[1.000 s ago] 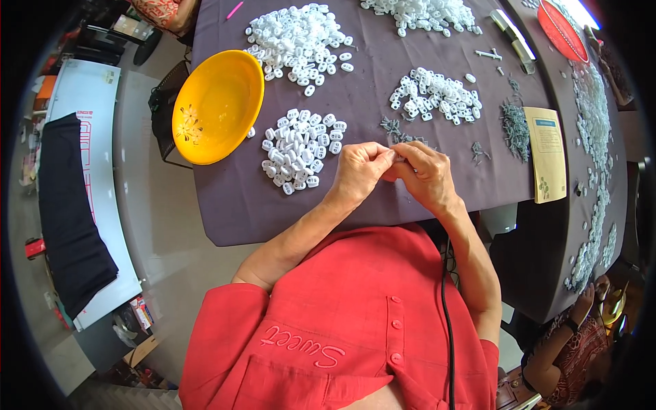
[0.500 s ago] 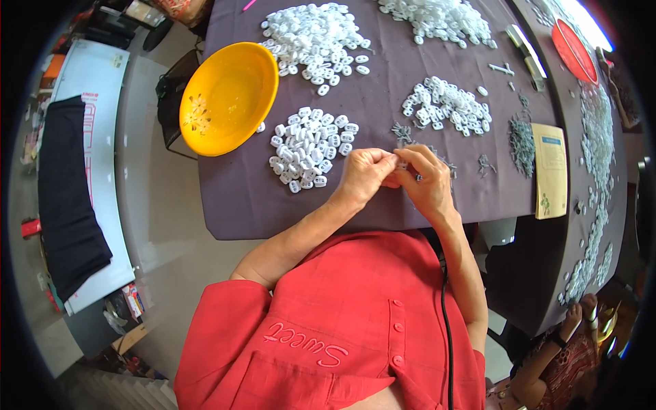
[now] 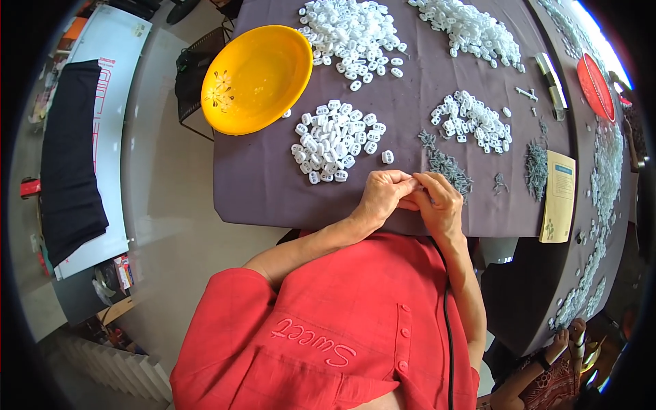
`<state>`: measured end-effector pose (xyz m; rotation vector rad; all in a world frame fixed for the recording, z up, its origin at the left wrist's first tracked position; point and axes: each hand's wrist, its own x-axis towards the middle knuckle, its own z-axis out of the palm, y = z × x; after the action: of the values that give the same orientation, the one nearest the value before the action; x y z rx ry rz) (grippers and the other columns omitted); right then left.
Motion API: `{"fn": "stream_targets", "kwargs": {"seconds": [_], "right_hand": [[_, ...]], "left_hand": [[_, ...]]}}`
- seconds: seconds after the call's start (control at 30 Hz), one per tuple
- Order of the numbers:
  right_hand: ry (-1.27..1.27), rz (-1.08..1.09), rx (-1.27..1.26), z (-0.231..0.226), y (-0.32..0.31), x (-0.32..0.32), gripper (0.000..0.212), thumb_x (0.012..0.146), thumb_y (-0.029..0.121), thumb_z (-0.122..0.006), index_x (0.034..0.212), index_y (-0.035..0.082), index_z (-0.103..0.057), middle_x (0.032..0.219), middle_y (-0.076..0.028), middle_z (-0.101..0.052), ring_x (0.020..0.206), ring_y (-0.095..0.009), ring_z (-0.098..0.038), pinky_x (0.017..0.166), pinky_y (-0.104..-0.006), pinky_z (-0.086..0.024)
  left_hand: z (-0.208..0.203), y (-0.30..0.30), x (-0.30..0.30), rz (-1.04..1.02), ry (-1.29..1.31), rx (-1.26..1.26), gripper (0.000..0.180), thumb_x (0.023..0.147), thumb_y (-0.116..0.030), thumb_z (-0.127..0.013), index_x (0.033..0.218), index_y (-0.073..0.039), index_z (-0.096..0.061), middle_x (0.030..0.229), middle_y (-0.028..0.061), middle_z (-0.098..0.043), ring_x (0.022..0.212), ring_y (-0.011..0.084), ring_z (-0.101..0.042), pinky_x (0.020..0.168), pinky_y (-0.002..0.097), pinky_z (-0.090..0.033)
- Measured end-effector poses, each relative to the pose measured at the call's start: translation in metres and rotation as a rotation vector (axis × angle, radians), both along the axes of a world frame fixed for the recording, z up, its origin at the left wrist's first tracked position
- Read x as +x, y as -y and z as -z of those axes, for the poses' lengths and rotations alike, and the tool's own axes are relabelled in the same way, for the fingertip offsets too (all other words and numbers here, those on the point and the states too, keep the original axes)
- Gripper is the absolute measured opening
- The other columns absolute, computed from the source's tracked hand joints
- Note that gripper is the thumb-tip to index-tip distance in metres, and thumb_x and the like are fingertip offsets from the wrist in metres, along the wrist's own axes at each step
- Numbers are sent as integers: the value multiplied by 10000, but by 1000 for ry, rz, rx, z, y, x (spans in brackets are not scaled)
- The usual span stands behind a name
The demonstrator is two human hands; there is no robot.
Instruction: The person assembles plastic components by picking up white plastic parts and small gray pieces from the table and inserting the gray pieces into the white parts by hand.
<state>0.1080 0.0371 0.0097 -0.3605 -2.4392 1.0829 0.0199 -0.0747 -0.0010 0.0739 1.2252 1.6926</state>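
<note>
Close to the table's front edge, my left hand (image 3: 380,201) and my right hand (image 3: 441,206) meet, fingertips pinched together. Whatever they hold is hidden by the fingers. Just beyond my left hand lies a single white oval piece with two holes (image 3: 387,157). To its left is a heap of similar white pieces (image 3: 333,142). A pile of small grey screw-like pins (image 3: 446,169) lies right behind my right hand. Farther back, a smaller group of white oval parts (image 3: 473,123) is spread out.
A yellow bowl (image 3: 263,78) stands at the table's left edge. Large white heaps (image 3: 352,31) lie at the back. On the right are more grey pins (image 3: 536,167), a tan booklet (image 3: 559,198) and a red basket (image 3: 596,85). Another person's hand (image 3: 560,342) shows at lower right.
My hands have drawn back toward the table's front edge, still pinched together. More of the grey pile shows, and a single white piece is now visible beside the left heap. The view has shifted.
</note>
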Motion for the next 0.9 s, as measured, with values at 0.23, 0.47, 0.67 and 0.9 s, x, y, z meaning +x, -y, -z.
{"fn": "stream_targets", "kwargs": {"seconds": [0.23,0.47,0.67,0.9], "right_hand": [[7,-36,-23,1,-4,-4,204,690,-3,-633,894,2,-626,835,-118,-632,700,-259,-632,606,-305,-510],[-36,-14,-16,5,-5,-4,187,693,-8,-627,879,13,-628,804,-109,-630,676,-250,-630,585,-299,-505],[6,-2,-52,4,-9,-5,219,697,8,-636,916,17,-624,845,-96,-625,683,-236,-626,578,-290,-498],[82,-18,-228,-4,-14,-4,283,705,4,-648,987,9,-624,934,-82,-622,755,-177,-632,646,-257,-508]], "left_hand": [[-1,-4,1,-71,45,-18,171,869,-89,-547,853,64,-622,771,104,-629,669,156,-631,603,270,-569],[-6,-5,4,-97,86,-53,160,864,-85,-551,834,56,-620,745,91,-622,637,147,-624,579,258,-566],[-6,-2,0,-46,101,-19,193,896,-140,-522,913,30,-613,836,108,-633,754,182,-637,700,332,-559],[-7,-3,-4,-51,103,-37,195,891,-120,-507,950,41,-600,872,117,-635,760,197,-646,688,356,-565]]}}
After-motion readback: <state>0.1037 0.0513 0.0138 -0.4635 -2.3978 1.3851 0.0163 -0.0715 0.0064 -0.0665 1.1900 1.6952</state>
